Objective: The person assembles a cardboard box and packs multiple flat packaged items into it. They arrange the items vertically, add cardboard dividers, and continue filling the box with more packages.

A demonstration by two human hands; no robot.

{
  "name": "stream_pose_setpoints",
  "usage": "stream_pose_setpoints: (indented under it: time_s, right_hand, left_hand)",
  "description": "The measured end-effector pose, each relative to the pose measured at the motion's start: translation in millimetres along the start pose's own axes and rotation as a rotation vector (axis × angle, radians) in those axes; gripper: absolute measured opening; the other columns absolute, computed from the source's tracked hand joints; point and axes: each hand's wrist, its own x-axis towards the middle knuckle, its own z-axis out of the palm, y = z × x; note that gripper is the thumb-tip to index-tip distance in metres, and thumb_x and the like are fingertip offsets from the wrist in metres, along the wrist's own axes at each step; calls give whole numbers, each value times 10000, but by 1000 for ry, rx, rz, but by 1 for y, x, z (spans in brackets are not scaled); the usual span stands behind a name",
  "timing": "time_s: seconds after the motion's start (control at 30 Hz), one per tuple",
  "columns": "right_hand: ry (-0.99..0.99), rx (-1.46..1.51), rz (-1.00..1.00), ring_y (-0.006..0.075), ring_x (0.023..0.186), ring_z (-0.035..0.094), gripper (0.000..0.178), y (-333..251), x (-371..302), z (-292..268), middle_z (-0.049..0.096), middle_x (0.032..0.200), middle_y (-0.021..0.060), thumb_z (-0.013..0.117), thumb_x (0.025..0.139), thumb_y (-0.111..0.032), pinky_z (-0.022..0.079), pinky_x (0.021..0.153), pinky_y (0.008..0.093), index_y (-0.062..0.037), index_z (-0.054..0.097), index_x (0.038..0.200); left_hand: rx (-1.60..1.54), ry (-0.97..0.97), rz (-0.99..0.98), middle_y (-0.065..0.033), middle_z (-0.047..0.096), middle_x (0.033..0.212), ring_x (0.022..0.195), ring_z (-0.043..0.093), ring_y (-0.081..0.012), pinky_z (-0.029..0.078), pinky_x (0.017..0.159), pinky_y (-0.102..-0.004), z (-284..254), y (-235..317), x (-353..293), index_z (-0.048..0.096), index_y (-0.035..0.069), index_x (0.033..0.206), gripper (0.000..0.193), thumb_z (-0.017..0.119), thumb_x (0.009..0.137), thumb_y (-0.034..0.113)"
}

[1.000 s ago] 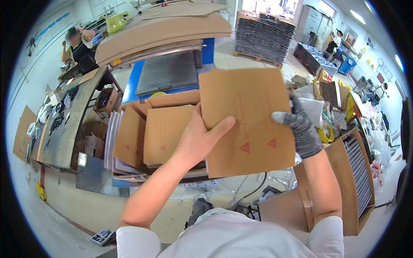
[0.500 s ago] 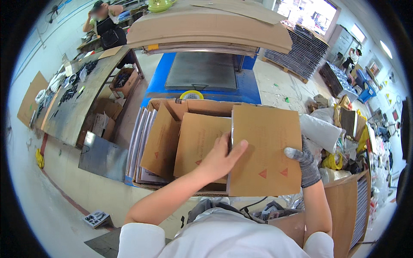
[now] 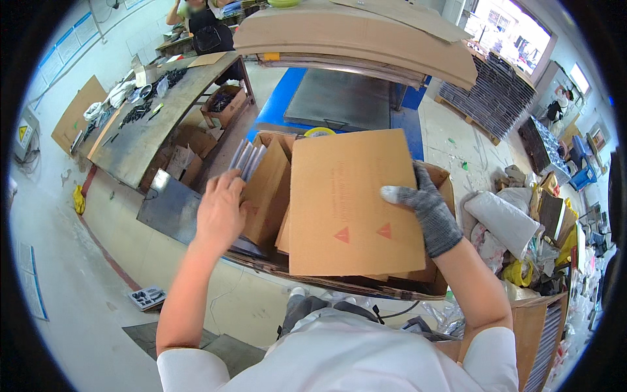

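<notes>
My right hand [image 3: 428, 212], in a grey knitted glove with a pale thumb tip, grips the right edge of a flat brown cardboard sheet [image 3: 353, 196] marked with red triangles. The thumb lies on its face, and the other fingers are mostly hidden behind it. The sheet is tilted over an open cardboard box [image 3: 444, 189], covering much of its inside. My bare left hand [image 3: 221, 209] is at the box's left end, fingers and thumb apart, beside thin white-edged sheets [image 3: 247, 157] standing on edge. Right of them leans a brown cardboard panel [image 3: 269, 193].
Behind the box stands a blue machine base with a dark plate [image 3: 339, 98], under a cardboard-covered top [image 3: 353, 42]. A workbench [image 3: 150, 124] with small black parts is at left. White sacks [image 3: 503, 222] and scrap heap up at right. A person [image 3: 208, 29] stands far left.
My left hand has left the cardboard sheet and moved left to the white-edged sheets. My right hand has shifted the cardboard sheet leftward across the box. The view has turned slightly.
</notes>
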Motion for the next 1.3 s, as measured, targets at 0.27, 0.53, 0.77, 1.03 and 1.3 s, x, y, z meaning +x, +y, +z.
stream_pose_setpoints:
  time_s: [0.27,0.53,0.77,1.03,1.3]
  right_hand:
    - [-49,-626,-30,282,1080,579,794,-4,47,83,573,1146,176,806,728,-249,499,930,359,23,343,1313]
    - [-95,-1646,-249,329,1107,497,667,-18,31,125,543,1161,180,672,745,-222,406,1011,382,31,380,1288]
    - [58,-1374,-327,378,1248,449,747,-7,39,207,448,1341,244,618,849,-365,358,1068,423,37,316,1401]
    - [284,-969,-133,396,1158,545,828,14,26,240,397,1422,259,521,911,-519,456,968,427,-44,175,1494]
    - [794,-1282,-202,320,1188,533,404,31,-12,74,578,1231,176,545,952,-359,435,1002,392,-56,563,1219]
  left_hand:
    - [-195,-30,188,-148,513,1180,1078,517,-348,436,886,-429,-9,-24,-8,572,35,830,175,672,688,59]
    - [-319,3,656,-99,555,1218,1319,382,-341,247,1136,-486,18,-63,3,643,70,1066,280,632,788,106]
    - [-273,-143,827,-96,628,1045,1261,443,-337,238,1146,-495,20,-68,24,681,23,917,207,606,783,162]
    - [-816,71,470,-137,630,994,1076,584,-348,423,1008,-458,-2,-87,26,633,25,867,164,617,703,27]
    - [-571,-70,980,-70,609,1124,1248,472,-323,223,1143,-529,-47,-36,60,654,96,922,297,586,898,384]
